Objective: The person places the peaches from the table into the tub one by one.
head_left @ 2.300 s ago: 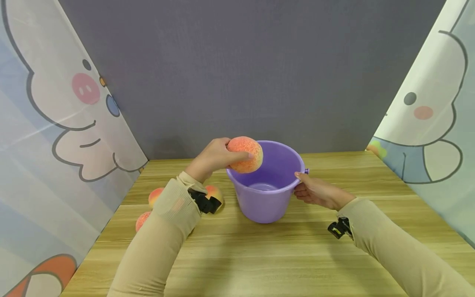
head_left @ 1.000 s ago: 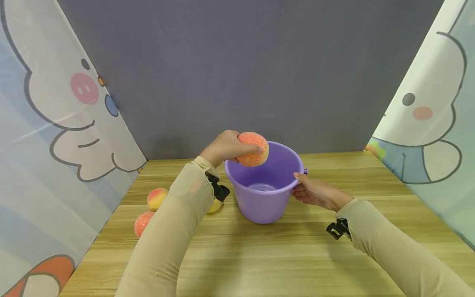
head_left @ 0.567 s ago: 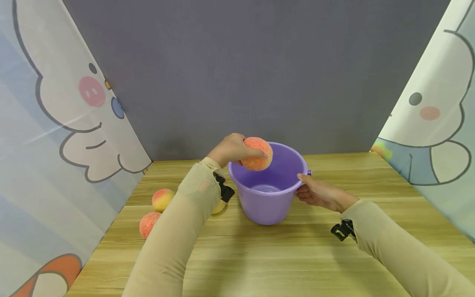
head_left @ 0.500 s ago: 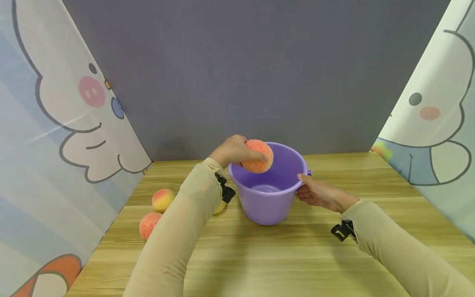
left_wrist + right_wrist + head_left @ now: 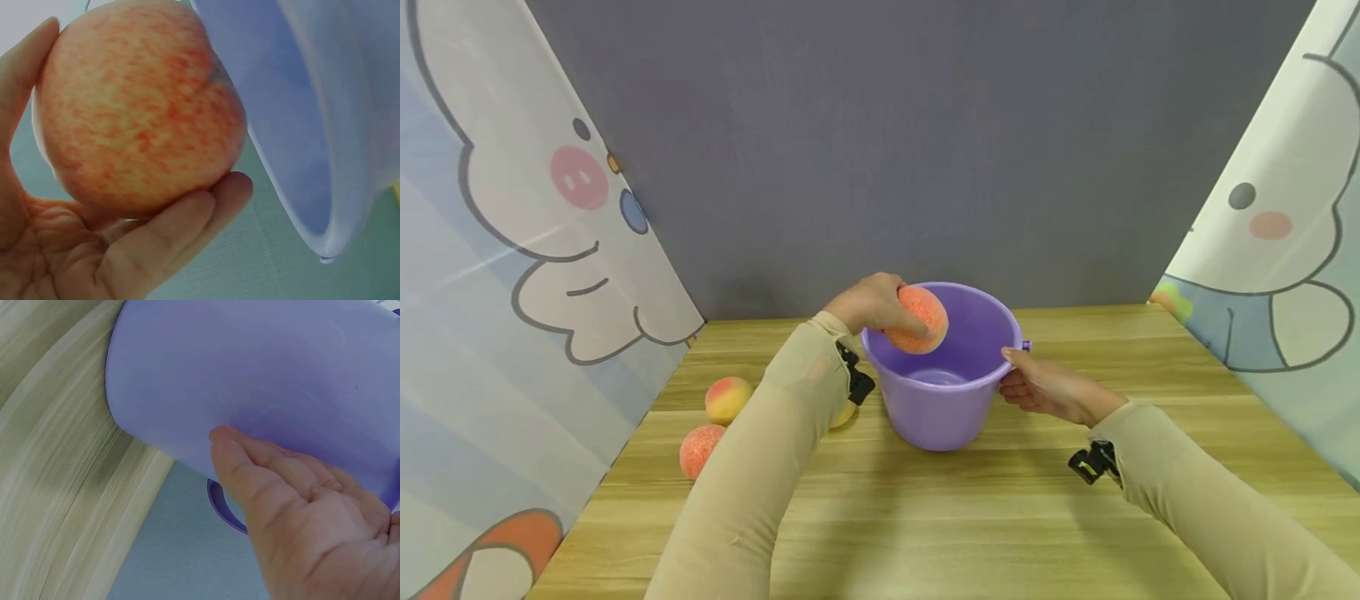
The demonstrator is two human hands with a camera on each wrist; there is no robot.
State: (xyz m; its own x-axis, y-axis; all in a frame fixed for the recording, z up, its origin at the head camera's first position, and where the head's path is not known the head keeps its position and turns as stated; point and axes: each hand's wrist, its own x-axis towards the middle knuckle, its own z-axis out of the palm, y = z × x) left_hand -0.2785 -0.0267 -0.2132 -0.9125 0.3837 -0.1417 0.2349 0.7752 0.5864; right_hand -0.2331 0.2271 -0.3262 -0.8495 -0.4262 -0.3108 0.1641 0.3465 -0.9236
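Dark grey panelling [image 5: 880, 150] is rising behind a light wood-grain table [image 5: 1000, 533], while pale cartoon-printed sheets [image 5: 497, 275] are flanking it on both sides. Standing upright on the table, a smooth purple plastic bucket [image 5: 935, 417] is opening toward the head camera. Its curved purple handle [image 5: 220, 507] is showing beyond the fingers in the right wrist view.

The left hand [image 5: 872, 302] is pinching a round, red-orange speckled peach [image 5: 927, 305] between its thumb and fingers, and is holding it at the left side of the bucket's mouth; whether the peach is touching the rim, I cannot tell. The right hand [image 5: 1045, 387] is gripping the bucket's right edge, its thumb lying at the rim and its fingers pressing together along the outer wall.

Left of the bucket, a smooth yellow-and-red peach [image 5: 727, 400] is resting near a rough coral-red ball-shaped fruit [image 5: 700, 450], which the beige left sleeve [image 5: 752, 467] is partly covering. Another yellow fruit [image 5: 845, 414] is peeking out beside that sleeve.
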